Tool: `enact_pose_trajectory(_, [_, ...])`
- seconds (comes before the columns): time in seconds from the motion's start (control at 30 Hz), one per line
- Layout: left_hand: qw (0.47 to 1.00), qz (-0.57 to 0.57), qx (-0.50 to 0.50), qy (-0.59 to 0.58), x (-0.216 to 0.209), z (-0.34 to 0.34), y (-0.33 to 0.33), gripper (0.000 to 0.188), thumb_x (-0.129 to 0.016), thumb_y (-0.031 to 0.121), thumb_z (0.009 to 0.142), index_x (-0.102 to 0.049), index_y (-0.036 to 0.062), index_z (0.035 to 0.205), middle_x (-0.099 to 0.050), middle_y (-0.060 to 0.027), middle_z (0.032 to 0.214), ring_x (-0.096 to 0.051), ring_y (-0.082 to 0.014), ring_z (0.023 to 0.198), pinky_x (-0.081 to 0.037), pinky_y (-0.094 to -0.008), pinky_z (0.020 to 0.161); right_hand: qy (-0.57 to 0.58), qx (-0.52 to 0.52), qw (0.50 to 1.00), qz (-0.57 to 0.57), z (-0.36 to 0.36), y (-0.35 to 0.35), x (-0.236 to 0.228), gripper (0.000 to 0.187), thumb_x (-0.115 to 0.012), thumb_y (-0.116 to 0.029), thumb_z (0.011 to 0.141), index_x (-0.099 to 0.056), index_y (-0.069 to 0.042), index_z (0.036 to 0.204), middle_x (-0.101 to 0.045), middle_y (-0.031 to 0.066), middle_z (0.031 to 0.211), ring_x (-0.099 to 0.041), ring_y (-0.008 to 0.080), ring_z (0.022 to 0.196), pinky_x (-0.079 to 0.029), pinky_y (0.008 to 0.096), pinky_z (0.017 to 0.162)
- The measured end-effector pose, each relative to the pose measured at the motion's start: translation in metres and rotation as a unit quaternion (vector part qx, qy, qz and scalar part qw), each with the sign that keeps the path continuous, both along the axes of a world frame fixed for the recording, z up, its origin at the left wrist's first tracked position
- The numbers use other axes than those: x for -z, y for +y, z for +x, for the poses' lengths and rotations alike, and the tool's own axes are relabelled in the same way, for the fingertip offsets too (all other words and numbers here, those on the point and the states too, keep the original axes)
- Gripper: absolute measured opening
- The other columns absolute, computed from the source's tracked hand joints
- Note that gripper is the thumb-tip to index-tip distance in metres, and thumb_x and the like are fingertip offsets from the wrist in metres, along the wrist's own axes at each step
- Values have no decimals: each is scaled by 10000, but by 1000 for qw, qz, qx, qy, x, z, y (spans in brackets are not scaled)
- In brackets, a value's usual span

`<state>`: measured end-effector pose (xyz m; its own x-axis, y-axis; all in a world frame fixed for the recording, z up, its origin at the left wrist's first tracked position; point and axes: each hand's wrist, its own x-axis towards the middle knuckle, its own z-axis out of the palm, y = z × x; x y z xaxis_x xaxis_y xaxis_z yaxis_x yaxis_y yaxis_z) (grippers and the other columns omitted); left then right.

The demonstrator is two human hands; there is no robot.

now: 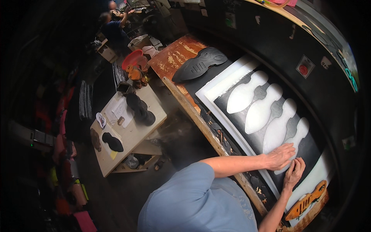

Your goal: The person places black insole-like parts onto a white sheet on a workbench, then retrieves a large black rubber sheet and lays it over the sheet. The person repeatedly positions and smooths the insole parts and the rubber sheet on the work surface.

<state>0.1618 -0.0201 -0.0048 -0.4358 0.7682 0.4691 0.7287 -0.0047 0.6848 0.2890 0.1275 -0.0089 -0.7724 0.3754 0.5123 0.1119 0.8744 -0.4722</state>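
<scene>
Four white sole-shaped pieces lie side by side on a black sheet (247, 114). My left hand (281, 156) bends its fingers over the nearest white sole piece (299, 133), at its middle. Lower on the same piece is my right hand (294, 173), with its fingers curled at the edge. The hands are close together and partly hide the piece's lower end. The other white sole pieces (258, 114) lie beyond, untouched. A white border (228, 125) runs along the sheet's near side.
An orange sole-shaped form with slots (309, 200) lies near my right forearm; a black slotted one (201, 63) lies at the far end. A wooden rail (193, 112) edges the bench, with black scraps beside it. Dark shapes stand on a side table (154, 129). Another person (114, 31) is far left.
</scene>
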Motion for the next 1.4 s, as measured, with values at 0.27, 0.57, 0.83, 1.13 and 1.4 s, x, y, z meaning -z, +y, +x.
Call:
enact_pose_trajectory(0.27, [1000, -13, 12, 25, 1, -4, -6, 473, -717, 136, 918, -623, -104, 1314, -601, -265, 1421, -459, -447, 1453, -359, -505, 1239, 69, 105, 958, -259, 68, 39, -13, 196, -515, -151, 1137, -614, 14, 1098, -630, 69, 1040, -631, 184, 986, -520, 316, 949])
enact_pose_trajectory(0.57, [996, -3, -16, 86, 3, 13, 12, 569, -720, 226, 948, -585, -107, 1389, -480, -309, 1532, -339, -487, 1524, -284, -564, 1268, -106, 391, 913, -35, 238, 115, 19, 564, -667, -343, 1066, -540, 57, 1444, -635, 220, 1376, -616, 309, 1241, -475, 384, 1087])
enact_pose_trajectory(0.83, [959, -109, 114, 236, 13, 90, 52, 872, -655, 573, 936, -525, -98, 1477, -350, -345, 1634, -221, -512, 1573, -122, -605, 1294, -184, 384, 905, -14, 212, 65, 0, 901, -790, -436, 937, -380, -1, 1611, -401, 270, 1626, -390, 426, 1491, -310, 495, 1238])
enact_pose_trajectory(1.13, [951, 46, 294, 87, -29, 97, -13, 376, -785, 300, 810, -654, 36, 1043, -613, -183, 1159, -565, -382, 1198, -456, -531, 1042, -117, 304, 938, -120, 202, 54, -22, 825, -864, -173, 838, -485, 16, 1546, -529, 191, 1509, -531, 324, 1363, -420, 416, 1153])
enact_pose_trajectory(1.4, [976, -97, 72, 181, -23, -1, -29, 553, -764, 210, 928, -593, -65, 1376, -519, -270, 1529, -463, -442, 1464, -348, -536, 1241, -15, 264, 928, -261, 159, -7, -88, 783, -879, -182, 783, -577, 36, 1472, -547, 170, 1501, -580, 278, 1332, -462, 383, 1138])
